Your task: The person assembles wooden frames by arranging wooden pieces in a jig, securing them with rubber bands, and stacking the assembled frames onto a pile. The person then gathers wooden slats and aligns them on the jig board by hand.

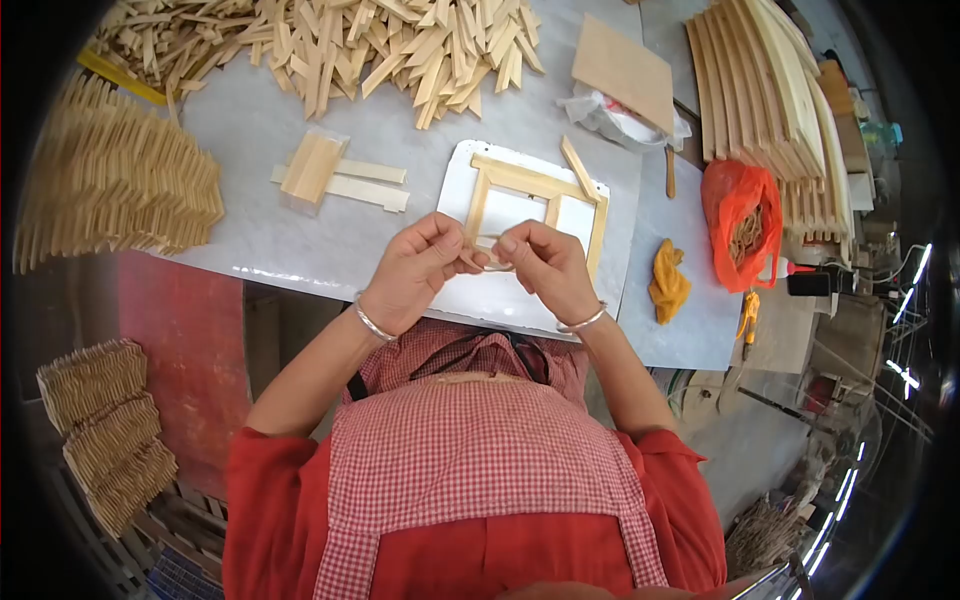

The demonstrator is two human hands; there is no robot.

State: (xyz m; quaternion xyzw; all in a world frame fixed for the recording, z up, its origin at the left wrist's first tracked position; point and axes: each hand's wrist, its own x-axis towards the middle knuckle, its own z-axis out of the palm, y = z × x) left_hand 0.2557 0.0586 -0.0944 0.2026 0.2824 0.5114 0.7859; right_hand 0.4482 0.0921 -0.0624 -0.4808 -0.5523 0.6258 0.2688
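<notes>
My left hand (418,268) and my right hand (552,270) meet above the near part of a white board (460,295). Their fingers are closed in pinches around a small, thin, light-coloured piece (490,262), too small to identify. Behind the hands, a wooden frame (520,180) with an inner crosspiece lies on the board, its near part partly hidden by my hands. A loose wooden strip (577,168) rests slanted across the frame's far right corner.
Wooden pieces are heaped (430,50) at the back, with stacked strips (130,180) at the left. A wrapped block (312,172) lies left of the board. Rightward are a yellow cloth (668,282), a red bag (740,220) and curved wooden parts (750,85).
</notes>
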